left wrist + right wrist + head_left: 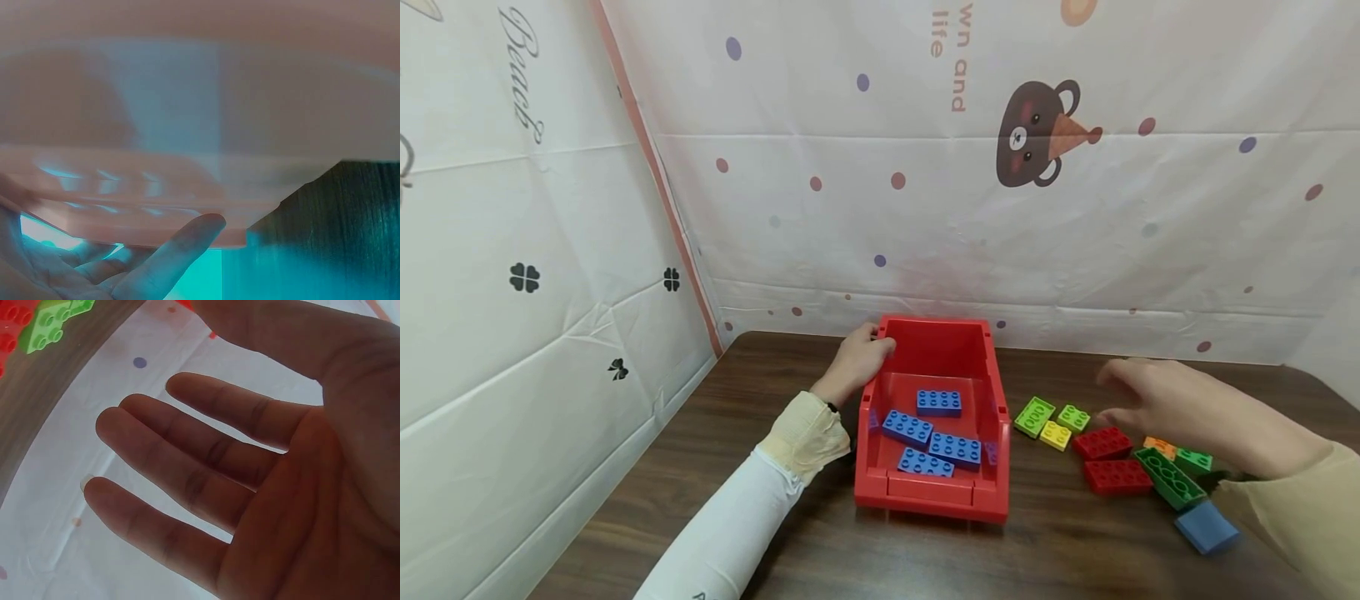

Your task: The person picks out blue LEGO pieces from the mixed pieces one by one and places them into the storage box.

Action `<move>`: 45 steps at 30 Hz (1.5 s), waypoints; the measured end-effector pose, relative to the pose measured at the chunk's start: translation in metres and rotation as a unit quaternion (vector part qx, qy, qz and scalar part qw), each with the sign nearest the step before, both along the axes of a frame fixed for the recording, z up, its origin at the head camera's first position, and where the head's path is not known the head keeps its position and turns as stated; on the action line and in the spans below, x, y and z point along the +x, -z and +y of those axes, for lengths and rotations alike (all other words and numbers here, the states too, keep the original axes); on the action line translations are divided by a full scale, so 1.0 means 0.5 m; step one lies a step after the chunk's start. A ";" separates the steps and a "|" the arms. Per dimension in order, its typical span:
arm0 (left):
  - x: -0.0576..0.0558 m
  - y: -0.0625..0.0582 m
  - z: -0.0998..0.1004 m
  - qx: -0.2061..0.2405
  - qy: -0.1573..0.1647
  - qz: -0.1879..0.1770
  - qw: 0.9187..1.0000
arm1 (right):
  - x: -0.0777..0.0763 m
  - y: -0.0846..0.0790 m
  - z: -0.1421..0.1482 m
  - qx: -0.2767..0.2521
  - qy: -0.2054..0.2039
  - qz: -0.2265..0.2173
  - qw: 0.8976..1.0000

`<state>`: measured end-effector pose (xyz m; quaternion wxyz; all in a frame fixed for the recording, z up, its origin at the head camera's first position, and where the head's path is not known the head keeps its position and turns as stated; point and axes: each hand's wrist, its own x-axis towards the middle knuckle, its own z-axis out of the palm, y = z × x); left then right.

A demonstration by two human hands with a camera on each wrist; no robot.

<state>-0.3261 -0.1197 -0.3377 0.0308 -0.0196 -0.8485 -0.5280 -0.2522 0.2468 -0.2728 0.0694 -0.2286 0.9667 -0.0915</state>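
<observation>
My left hand (859, 358) grips the far left rim of a red plastic bin (925, 493), thumb over the edge. In the left wrist view the thumb (181, 256) lies against the bin's pale-looking side. Several blue building bricks (955, 450) lie studs up on the bin floor. My right hand (1172, 404) hovers above the loose bricks on the right, holding nothing. Its fingers (175, 469) are spread and relaxed in the right wrist view. Beneath and beside it are red bricks (1117, 477), a dark green brick (1170, 479) and an orange brick (1161, 447).
Left of the red bricks lie lime green bricks (1034, 417) and a small yellow brick (1056, 436). A blue block (1207, 527) sits nearest me on the right. Behind the dark wooden table (1060, 550) hangs a printed white sheet (820, 233).
</observation>
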 end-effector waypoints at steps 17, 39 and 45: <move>0.004 -0.002 -0.001 0.001 0.006 -0.004 1.000 | -0.003 0.041 0.051 0.040 -0.024 0.053 0.998; 0.004 -0.003 0.001 -0.003 0.005 -0.005 1.000 | 0.014 0.087 0.121 0.093 0.000 -0.007 0.996; 0.002 -0.003 0.002 -0.002 0.005 -0.008 1.000 | 0.029 0.097 0.137 0.091 0.018 -0.045 0.995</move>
